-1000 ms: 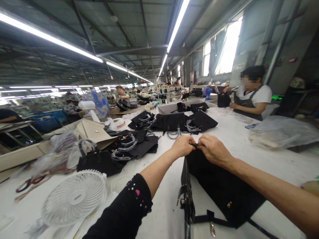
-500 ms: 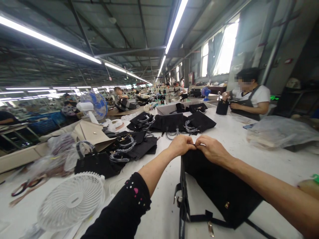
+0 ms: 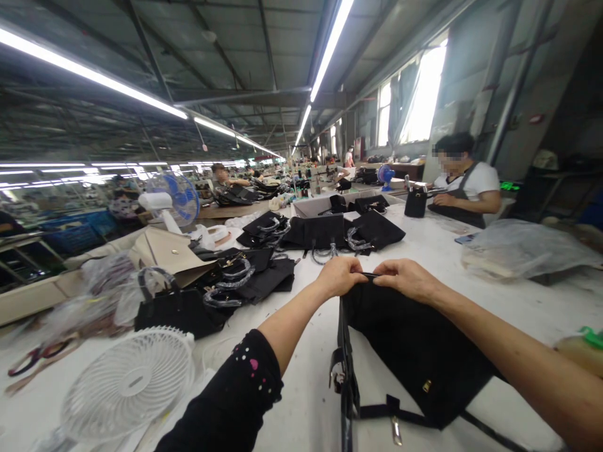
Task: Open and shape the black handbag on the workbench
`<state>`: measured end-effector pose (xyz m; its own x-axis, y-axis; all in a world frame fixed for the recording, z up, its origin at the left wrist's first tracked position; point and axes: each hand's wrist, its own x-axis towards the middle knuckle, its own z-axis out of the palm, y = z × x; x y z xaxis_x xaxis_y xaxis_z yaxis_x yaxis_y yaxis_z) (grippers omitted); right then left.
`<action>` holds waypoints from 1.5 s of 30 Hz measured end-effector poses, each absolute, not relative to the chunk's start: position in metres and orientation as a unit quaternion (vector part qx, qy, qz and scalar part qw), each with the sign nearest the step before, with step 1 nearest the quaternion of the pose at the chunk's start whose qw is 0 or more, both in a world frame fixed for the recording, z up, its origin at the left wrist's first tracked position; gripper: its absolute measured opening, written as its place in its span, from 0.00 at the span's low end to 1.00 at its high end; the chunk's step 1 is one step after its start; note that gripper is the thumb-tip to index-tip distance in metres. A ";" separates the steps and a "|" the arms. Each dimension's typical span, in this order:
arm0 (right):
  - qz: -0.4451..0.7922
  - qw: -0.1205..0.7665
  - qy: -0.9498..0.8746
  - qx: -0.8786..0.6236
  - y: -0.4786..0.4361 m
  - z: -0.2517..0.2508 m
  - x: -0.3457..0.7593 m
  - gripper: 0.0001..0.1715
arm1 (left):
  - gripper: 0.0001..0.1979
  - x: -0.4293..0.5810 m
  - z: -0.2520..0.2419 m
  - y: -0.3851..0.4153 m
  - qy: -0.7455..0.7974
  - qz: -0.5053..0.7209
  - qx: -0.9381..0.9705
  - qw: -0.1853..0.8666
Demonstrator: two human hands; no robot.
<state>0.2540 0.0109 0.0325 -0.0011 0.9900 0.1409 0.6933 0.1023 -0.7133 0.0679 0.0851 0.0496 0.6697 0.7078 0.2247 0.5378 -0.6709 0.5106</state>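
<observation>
A black handbag (image 3: 419, 351) stands tilted on the white table in front of me, with gold-coloured metal fittings and a strap hanging at its near side. My left hand (image 3: 340, 276) pinches the far upper edge of the bag between thumb and fingers. Close beside it, my right hand (image 3: 407, 279) grips the same edge, its thumb underneath. A short stretch of black edge shows between the two hands. Part of the bag lies behind my right forearm.
A white fan (image 3: 132, 383) stands at the near left, by scissors (image 3: 35, 361). More black handbags (image 3: 325, 231) with wrapped handles lie beyond my hands. Clear plastic (image 3: 522, 251) lies at right. A co-worker (image 3: 464, 182) sits across the table holding a small black bag (image 3: 415, 202).
My right hand has slid slightly right along the bag's edge, widening the gap between my hands. The view has shifted a little. The co-worker's hand has moved lower at the small bag.
</observation>
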 end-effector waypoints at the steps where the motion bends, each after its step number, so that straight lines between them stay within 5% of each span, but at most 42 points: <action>1: 0.232 0.312 -0.667 -0.635 0.012 0.032 0.254 0.12 | 0.11 0.068 0.049 0.085 0.351 0.202 0.889 0.215; 12: 0.076 0.235 -0.671 -0.699 0.011 0.043 0.237 0.05 | 0.12 0.071 0.046 0.091 0.344 0.176 0.873 0.297; 29: 0.016 0.234 -0.752 -0.616 0.012 0.041 0.231 0.10 | 0.11 0.048 0.039 0.083 0.387 0.233 0.828 0.334; 36: -0.065 0.169 -0.802 -0.570 0.008 0.039 0.223 0.13 | 0.10 0.045 0.043 0.075 0.356 0.213 0.853 0.318; 42: 0.050 0.203 -0.750 -0.628 0.014 0.045 0.226 0.18 | 0.12 0.047 0.040 0.073 0.380 0.236 0.825 0.346; 45: 0.135 0.223 -0.747 -0.612 0.020 0.047 0.232 0.11 | 0.11 0.055 0.039 0.081 0.407 0.235 0.818 0.332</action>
